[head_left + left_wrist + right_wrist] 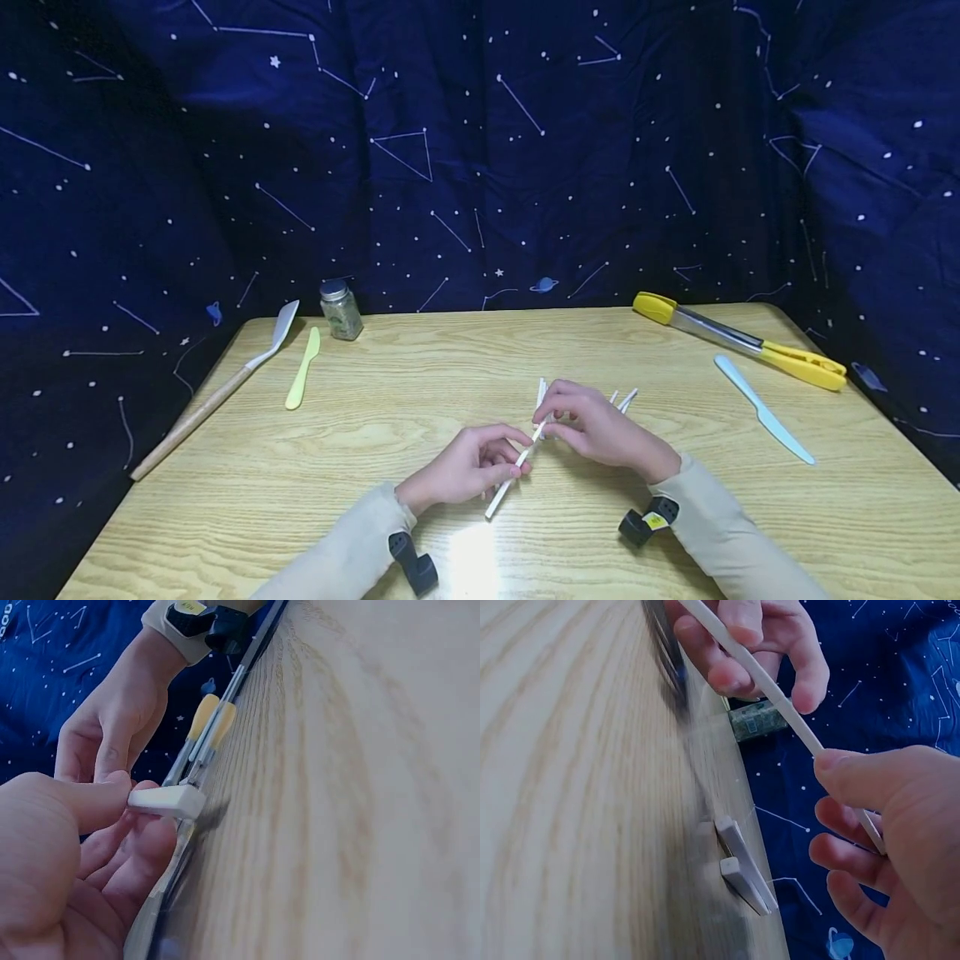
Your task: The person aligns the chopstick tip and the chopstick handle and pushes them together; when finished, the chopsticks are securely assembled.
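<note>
A slim, pale, straight-edged white stick [501,497] slants between both hands, its near end low and to the left. My left hand [467,467] pinches its nearer part between thumb and fingers; the blunt white end [169,801] juts past them in the left wrist view. Toward the far end, my right hand [600,429] holds the stick with thumb and fingertips. The right wrist view shows the stick [761,675] running from one hand to the other, with slight steps along it. Other white sticks [742,862] lie on the table beyond my right hand, partly hidden by it.
On the wooden table [375,358], a spatula [217,396], a yellow knife [303,371] and a seasoning jar [343,312] are at left. Yellow-tipped tongs [720,333] and a blue knife [761,408] lie at right. A dark starry cloth [465,167] hangs behind.
</note>
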The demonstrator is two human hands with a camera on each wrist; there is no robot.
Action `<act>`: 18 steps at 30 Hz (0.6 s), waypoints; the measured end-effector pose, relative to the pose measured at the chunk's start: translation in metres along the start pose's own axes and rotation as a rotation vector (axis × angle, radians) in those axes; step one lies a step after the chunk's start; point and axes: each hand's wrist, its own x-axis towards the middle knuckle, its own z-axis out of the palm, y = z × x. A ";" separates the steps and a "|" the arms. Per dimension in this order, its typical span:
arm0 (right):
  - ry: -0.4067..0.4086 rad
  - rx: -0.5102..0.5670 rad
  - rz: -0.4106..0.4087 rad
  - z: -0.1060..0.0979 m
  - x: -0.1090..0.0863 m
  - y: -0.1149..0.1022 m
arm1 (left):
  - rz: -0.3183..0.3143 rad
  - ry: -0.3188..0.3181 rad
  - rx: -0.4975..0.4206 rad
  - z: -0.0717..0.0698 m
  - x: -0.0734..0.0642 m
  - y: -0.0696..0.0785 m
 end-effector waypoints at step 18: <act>0.073 -0.087 0.159 -0.009 0.001 0.003 | -0.060 -0.008 -0.028 -0.005 -0.001 0.000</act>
